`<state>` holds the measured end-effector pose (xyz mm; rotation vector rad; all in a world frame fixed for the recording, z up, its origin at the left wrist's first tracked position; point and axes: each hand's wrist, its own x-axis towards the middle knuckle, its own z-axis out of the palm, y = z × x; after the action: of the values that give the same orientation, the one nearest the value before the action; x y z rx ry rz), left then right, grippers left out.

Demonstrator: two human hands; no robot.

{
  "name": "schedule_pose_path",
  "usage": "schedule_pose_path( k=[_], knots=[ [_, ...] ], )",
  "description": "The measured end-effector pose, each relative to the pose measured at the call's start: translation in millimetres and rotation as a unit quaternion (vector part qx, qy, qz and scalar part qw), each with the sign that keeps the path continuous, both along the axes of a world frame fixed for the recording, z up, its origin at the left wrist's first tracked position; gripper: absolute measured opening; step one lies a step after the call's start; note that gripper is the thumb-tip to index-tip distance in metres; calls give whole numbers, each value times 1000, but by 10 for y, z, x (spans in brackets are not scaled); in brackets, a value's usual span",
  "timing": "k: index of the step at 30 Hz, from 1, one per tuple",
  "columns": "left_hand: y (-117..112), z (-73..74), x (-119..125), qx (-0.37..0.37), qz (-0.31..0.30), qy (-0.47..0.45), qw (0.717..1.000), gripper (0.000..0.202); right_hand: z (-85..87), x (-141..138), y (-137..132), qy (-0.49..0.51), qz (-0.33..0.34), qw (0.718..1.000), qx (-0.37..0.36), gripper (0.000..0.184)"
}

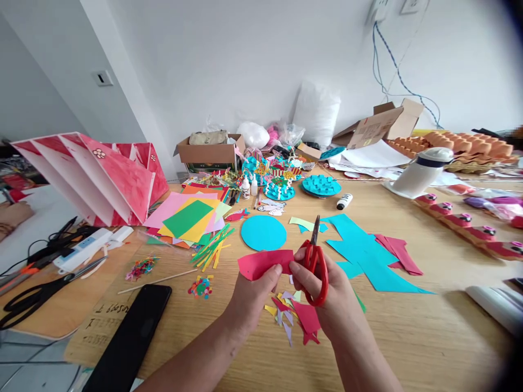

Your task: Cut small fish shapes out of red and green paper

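Observation:
Between my two hands I hold a red strip of paper point(261, 262) above the table. My left hand point(257, 286) pinches its middle, thumb on top. With thumb and finger my right hand point(316, 275) grips the strip's right end, and red-handled scissors point(314, 256) hang in the same hand, their blades together and pointing away from me. Below the hands lie small paper scraps point(286, 313) and a larger red paper piece point(307, 317). A blue paper circle point(263, 232) rests just beyond the strip. To the right are blue paper offcuts point(363, 253).
Stacked coloured paper sheets point(190, 218) and green and yellow paper strips point(212, 246) lie to the left. A black phone point(131, 337) and black scissors point(44, 294) are nearer me. Glue bottles point(245, 188) stand behind. At right is an egg-carton strip point(466, 223).

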<state>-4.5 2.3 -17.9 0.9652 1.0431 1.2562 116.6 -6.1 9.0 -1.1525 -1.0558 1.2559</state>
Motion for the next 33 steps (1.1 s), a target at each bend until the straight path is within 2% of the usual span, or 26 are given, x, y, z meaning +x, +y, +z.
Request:
schedule_pose_path(
  k=[4, 7, 11, 16, 23, 33],
  knots=[
    [35, 82, -13, 4, 79, 8, 997, 29, -79, -68, -172, -20, 2, 1000, 4, 34],
    [76, 101, -10, 9, 122, -20, 992, 27, -258, -153, -358, -63, 55, 996, 8, 37],
    [90, 68, 36, 19, 135, -32, 990, 28, -442, -260, -467, -79, 103, 991, -9, 37],
    [43, 39, 104, -15, 130, -49, 990, 27, -410, -307, -401, -79, 88, 993, 7, 43],
    [-13, 109, 154, -59, 130, -68, 987, 23, -378, -299, -376, -55, 78, 995, 2, 40],
    [-49, 73, 187, -64, 120, -59, 989, 25, -370, -291, -363, -29, 73, 997, -12, 39]
  ],
)
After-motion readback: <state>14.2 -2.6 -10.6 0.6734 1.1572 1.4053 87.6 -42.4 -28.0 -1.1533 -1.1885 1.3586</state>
